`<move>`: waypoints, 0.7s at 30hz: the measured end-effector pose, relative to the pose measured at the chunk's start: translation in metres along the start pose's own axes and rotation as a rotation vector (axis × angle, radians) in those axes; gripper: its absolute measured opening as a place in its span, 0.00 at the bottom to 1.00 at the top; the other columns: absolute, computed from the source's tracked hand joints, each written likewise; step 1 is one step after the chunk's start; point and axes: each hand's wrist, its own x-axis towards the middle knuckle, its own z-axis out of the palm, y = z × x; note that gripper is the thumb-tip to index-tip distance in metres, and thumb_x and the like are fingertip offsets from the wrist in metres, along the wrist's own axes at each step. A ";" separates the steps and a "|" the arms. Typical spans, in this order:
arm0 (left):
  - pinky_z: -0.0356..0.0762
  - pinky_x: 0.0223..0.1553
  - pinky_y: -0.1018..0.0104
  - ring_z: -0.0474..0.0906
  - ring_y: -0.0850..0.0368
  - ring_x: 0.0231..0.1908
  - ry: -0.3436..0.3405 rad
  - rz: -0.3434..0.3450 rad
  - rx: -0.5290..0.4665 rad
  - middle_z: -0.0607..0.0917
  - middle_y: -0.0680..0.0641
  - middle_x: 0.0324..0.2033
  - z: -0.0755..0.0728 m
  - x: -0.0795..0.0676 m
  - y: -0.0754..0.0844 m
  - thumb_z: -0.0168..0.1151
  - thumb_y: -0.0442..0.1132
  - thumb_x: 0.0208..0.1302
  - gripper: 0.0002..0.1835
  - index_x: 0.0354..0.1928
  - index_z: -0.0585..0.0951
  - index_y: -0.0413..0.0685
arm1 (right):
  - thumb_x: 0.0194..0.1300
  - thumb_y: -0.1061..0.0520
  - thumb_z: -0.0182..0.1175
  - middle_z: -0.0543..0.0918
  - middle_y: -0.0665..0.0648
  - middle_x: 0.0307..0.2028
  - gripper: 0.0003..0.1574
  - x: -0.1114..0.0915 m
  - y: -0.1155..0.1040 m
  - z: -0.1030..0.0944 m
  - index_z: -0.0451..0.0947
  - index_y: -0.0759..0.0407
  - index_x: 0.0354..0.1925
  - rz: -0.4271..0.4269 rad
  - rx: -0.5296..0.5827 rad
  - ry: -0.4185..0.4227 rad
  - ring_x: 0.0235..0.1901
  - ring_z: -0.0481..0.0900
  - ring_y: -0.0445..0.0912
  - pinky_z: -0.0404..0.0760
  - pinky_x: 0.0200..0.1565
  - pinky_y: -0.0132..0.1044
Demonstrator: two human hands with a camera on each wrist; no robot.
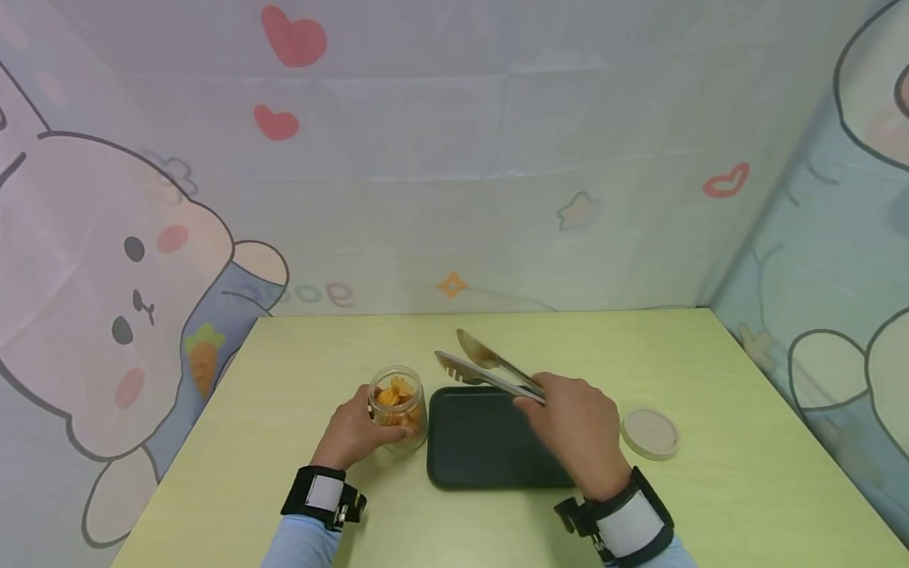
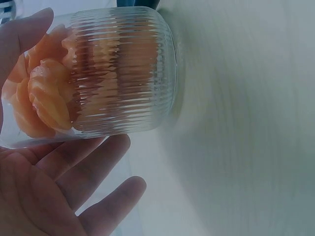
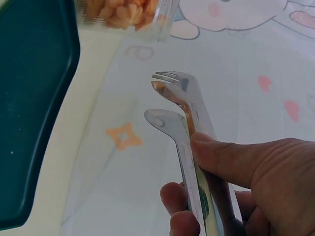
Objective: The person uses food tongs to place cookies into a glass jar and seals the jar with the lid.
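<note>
A ribbed glass jar [image 1: 405,427] holding orange, wavy snack pieces [image 1: 394,392] stands upright on the table, its mouth uncovered. My left hand [image 1: 359,432] grips it from the left, thumb across the near side; in the left wrist view several fingers [image 2: 98,167] lie along the other side of the glass. With my right hand [image 1: 571,422] I hold metal serving tongs [image 3: 194,162] between thumb and fingers. Their two arms stand a little apart, one tip slotted like a fork, the other spoon-shaped, with nothing between them. In the head view the tongs are over the tray's far edge, pointing up-left.
A dark rectangular tray [image 1: 490,442] lies between the hands, just right of the jar. A round pale lid [image 1: 650,434] rests on the light yellow table [image 1: 753,489] to the right of my right hand. A printed cloth backdrop [image 1: 454,142] rises behind the table's far edge.
</note>
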 end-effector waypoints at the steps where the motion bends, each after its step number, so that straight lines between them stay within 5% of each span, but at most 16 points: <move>1: 0.77 0.44 0.48 0.77 0.47 0.45 -0.001 -0.001 0.001 0.83 0.38 0.47 0.000 0.000 0.000 0.77 0.52 0.39 0.44 0.57 0.69 0.39 | 0.51 0.45 0.70 0.83 0.54 0.18 0.16 -0.001 0.003 0.001 0.84 0.53 0.34 0.013 0.001 -0.006 0.14 0.74 0.47 0.67 0.12 0.41; 21: 0.78 0.43 0.47 0.78 0.46 0.45 0.007 0.010 0.004 0.83 0.38 0.47 0.001 0.001 -0.002 0.77 0.52 0.39 0.44 0.58 0.69 0.39 | 0.55 0.45 0.66 0.87 0.64 0.30 0.29 -0.025 0.058 0.029 0.82 0.65 0.46 0.204 0.010 -0.179 0.22 0.80 0.52 0.73 0.16 0.44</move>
